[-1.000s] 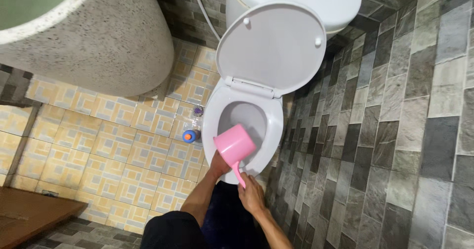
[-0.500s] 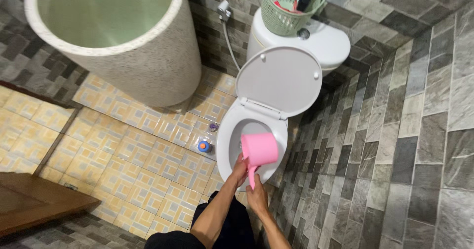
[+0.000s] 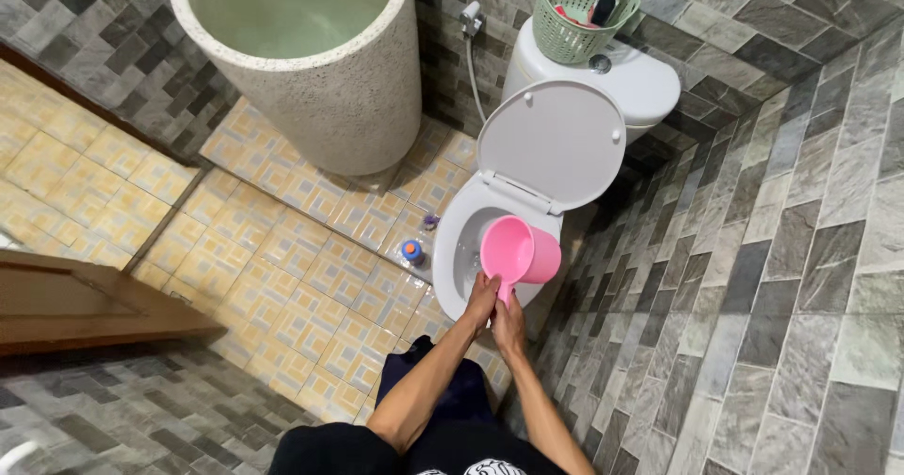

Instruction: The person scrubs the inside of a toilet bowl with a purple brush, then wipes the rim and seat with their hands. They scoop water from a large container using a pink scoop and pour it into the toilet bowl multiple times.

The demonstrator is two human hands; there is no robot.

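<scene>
Dipper (image 3: 520, 250), pink plastic, held tilted over the toilet bowl (image 3: 452, 249).
Right hand (image 3: 509, 324) fingers closed round the handle; left hand (image 3: 482, 298) touches the base, fingers loosely curled. Beyond: raised lid (image 3: 551, 145), green basket (image 3: 576, 14) on the tank, stone basin (image 3: 330, 89).

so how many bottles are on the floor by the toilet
2, both on the tiled floor left of the toilet bowl: a blue bottle with an orange cap and a smaller purple-topped one nearer the wall. Others may be hidden behind the bowl.
</scene>
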